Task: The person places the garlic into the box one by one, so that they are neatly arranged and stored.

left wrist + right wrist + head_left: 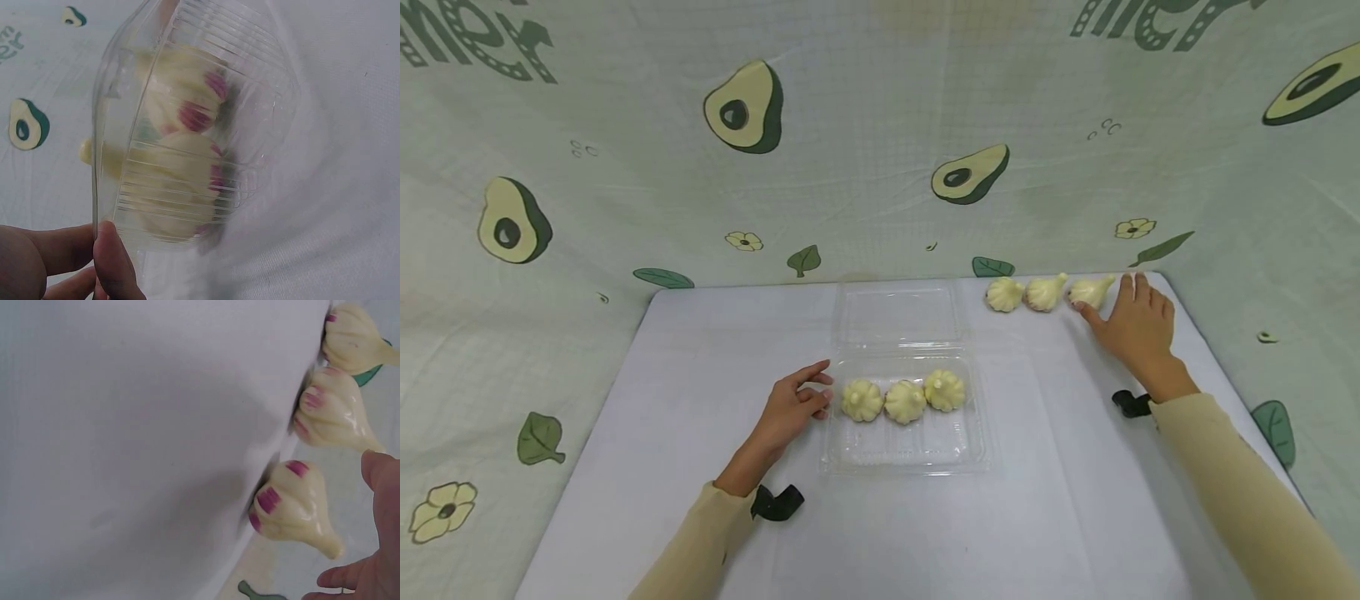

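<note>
Beige sleeves (1243, 483), black wrist cameras (784, 504)

green letters (478, 39) — "mer", cut off — on the patterned backdrop cloth (865, 92)

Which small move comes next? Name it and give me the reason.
I'd probably close the right hand on the rightmost garlic. That hand stands open right by it, with a gap showing in the right wrist view. The left hand pinches the edge of the tray, which holds three bulbs and has bare space in front of them.
</note>
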The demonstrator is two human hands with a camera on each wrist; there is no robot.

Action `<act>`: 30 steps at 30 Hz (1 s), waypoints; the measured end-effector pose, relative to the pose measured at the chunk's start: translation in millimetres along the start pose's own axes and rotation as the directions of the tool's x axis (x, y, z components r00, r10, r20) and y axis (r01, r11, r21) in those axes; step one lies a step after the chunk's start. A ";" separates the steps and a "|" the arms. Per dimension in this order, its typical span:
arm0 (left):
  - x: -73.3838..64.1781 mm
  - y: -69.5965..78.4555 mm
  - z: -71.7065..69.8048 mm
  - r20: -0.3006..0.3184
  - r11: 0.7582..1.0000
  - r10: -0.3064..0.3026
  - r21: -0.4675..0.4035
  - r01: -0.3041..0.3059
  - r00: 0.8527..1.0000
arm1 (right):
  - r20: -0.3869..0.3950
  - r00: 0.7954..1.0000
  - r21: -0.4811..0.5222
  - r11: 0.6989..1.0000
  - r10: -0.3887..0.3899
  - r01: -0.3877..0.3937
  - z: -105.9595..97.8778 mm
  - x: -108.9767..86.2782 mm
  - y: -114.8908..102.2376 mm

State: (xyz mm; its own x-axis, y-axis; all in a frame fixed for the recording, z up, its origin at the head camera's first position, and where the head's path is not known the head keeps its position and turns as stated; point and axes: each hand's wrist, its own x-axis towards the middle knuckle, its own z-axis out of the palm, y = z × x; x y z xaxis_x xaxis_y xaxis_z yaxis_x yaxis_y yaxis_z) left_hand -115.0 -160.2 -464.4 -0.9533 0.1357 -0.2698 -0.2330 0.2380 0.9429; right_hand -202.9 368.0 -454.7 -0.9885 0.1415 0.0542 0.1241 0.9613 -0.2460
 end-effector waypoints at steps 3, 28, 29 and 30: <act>0.7 0.5 0.5 -0.001 1.000 -0.003 -0.001 0.003 1.000 | 0.031 0.999 0.007 1.000 0.010 -0.011 1.6 3.7 2.1; -2.1 0.2 1.2 -0.007 1.000 0.002 -0.017 -0.002 1.000 | 0.099 0.995 0.077 0.997 0.023 -0.031 12.9 23.3 12.3; -2.2 0.2 1.1 -0.007 1.000 0.002 -0.017 -0.003 1.000 | 0.093 0.995 0.079 0.997 0.018 -0.026 13.1 24.1 12.5; -2.2 0.2 1.1 -0.007 1.000 0.003 -0.016 -0.003 1.000 | 0.085 0.996 0.081 0.997 0.012 -0.019 13.2 24.8 12.7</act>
State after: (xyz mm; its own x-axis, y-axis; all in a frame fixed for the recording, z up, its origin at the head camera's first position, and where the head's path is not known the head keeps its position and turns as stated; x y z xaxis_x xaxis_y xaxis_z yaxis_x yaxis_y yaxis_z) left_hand -112.8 -159.3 -463.8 -0.9553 0.1297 -0.2657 -0.2331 0.2221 0.9468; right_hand -226.9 380.6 -469.2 -0.9907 0.1326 -0.0314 0.1356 0.9360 -0.3248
